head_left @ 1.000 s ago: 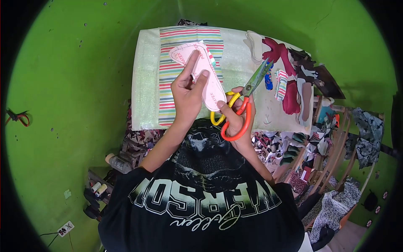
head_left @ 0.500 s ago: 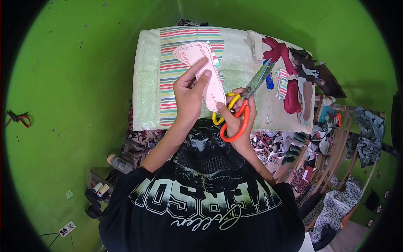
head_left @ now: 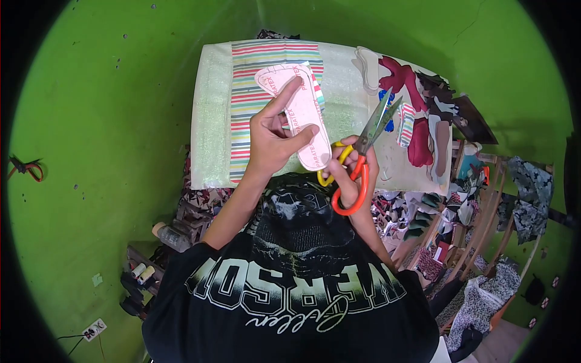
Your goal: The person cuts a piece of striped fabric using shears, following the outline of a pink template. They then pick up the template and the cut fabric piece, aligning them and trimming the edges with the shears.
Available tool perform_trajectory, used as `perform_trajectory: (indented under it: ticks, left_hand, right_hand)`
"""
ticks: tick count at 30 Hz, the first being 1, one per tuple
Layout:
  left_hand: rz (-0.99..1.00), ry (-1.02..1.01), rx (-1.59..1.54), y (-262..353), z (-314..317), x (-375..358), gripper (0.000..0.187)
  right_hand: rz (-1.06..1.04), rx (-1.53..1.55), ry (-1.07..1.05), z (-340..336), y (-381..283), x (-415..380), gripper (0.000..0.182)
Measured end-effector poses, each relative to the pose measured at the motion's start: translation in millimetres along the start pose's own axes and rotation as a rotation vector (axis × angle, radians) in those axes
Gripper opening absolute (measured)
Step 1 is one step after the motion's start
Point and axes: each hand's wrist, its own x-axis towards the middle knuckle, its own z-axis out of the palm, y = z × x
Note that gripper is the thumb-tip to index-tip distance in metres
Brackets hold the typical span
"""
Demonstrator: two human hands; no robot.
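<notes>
A person's left hand (head_left: 272, 136) pinches a pink sole-shaped cutout (head_left: 299, 112) between thumb and forefinger, above the striped fabric (head_left: 245, 91) spread on the board (head_left: 209, 121). The right hand (head_left: 351, 172) grips orange-and-yellow scissors (head_left: 363, 145), blades slightly parted, pointing toward cut pieces (head_left: 417, 115) heaped at the board's right edge.

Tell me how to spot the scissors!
Find the pale work board against the green wall. At its lower edge, the right hand holds the scissors, blades up. Unlike the fabric cutouts beside them, they have one yellow and one orange handle.
</notes>
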Motion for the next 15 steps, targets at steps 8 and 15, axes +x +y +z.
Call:
perform_trajectory:
  ticks: [8, 15]
  left_hand:
    - [-0.055, -0.048, -0.061, 3, -6, 2, 0.079]
    - [-0.038, -0.052, -0.108, 11, 4, 5, 0.079]
  right_hand:
    - [0.137, -0.445, -0.393, -53, 0, -8, 0.078]
    - [0.188, -0.438, -0.405, -41, 3, -12, 0.076]
